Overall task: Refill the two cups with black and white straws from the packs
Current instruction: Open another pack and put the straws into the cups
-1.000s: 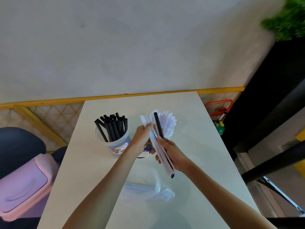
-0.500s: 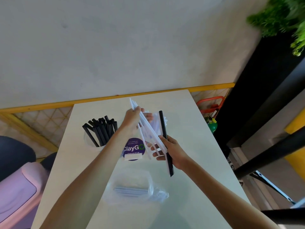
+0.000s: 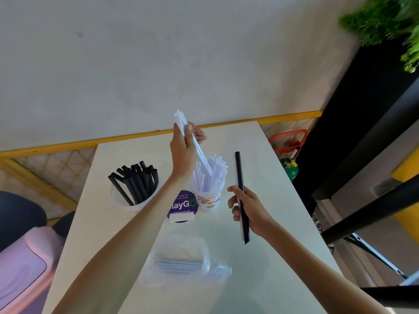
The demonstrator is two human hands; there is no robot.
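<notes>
Over the white-straw cup (image 3: 209,196) a white bundle (image 3: 195,143) slants down, its lower ends at the tops of the straws standing there. The left hand (image 3: 184,152) has its fingers wrapped round the bundle's upper part. Off to the right, the right hand (image 3: 247,211) has its fingers curled round one black straw (image 3: 240,177) (a pale strip beside it may be a white one; I cannot tell). Both cups look well stocked, the black-straw cup (image 3: 133,193) included, so the refill seems far along. What is left is to drop these in and empty the clear pack (image 3: 181,261) on the near surface (image 3: 226,137), where a few white straws lie. No black pack shows, and the wrapper's outline is hard to read.
</notes>
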